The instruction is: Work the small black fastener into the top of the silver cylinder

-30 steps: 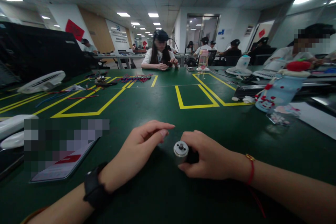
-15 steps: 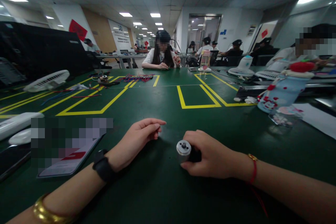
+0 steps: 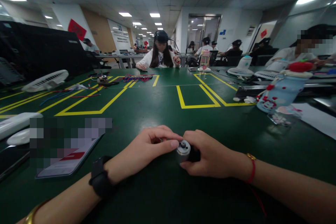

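the right hand (image 3: 210,155) has its fingers closed around a small cylindrical motor (image 3: 183,149) lying on the green tabletop (image 3: 162,108) at 6 o'clock. the left hand (image 3: 147,147), fingers curled, touches the motor's metal end with a fingertip from 9 o'clock.

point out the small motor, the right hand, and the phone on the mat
small motor (image 3: 183,148), head view, on its round silver end face beside the shaft.
right hand (image 3: 210,155), head view, on the back of the hand gripping the motor.
phone (image 3: 65,164), head view, on its lit screen, lower part.
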Tool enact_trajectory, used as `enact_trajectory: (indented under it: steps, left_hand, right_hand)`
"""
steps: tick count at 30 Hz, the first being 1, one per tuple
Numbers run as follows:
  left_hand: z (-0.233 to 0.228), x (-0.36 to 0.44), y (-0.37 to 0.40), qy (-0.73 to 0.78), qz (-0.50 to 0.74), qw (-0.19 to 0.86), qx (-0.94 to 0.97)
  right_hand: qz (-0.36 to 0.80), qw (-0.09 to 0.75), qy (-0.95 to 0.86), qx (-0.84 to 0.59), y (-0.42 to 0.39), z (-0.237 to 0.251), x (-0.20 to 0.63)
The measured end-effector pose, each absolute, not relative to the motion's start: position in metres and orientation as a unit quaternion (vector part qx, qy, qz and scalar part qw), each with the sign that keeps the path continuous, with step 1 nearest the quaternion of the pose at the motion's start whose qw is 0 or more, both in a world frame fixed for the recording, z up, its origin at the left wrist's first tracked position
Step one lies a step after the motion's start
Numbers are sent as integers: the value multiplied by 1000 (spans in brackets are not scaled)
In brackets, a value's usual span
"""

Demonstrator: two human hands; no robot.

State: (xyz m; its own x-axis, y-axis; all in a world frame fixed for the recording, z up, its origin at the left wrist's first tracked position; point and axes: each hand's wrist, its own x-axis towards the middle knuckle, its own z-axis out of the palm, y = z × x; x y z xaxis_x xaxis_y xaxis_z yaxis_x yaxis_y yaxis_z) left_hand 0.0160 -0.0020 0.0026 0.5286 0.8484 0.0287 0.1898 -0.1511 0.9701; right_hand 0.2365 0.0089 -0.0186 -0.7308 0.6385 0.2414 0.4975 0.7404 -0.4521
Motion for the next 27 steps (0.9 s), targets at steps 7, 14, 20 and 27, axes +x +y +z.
enact_trajectory:
  steps: [7, 14, 20, 27]
  left_hand:
    - [1, 27, -6, 378, 351, 546, 660]
    - [4, 5, 5, 409, 277, 476, 728]
    - [-11, -4, 15, 395, 207, 372, 814]
    - [-8, -2, 14, 389, 147, 337, 845]
  right_hand:
    - [189, 181, -913, -312, 10, -20, 235]
    - [187, 174, -910, -325, 7, -16, 236]
    - [194, 175, -910, -322, 9, -17, 237]
    - [197, 179, -910, -319, 9, -19, 237]
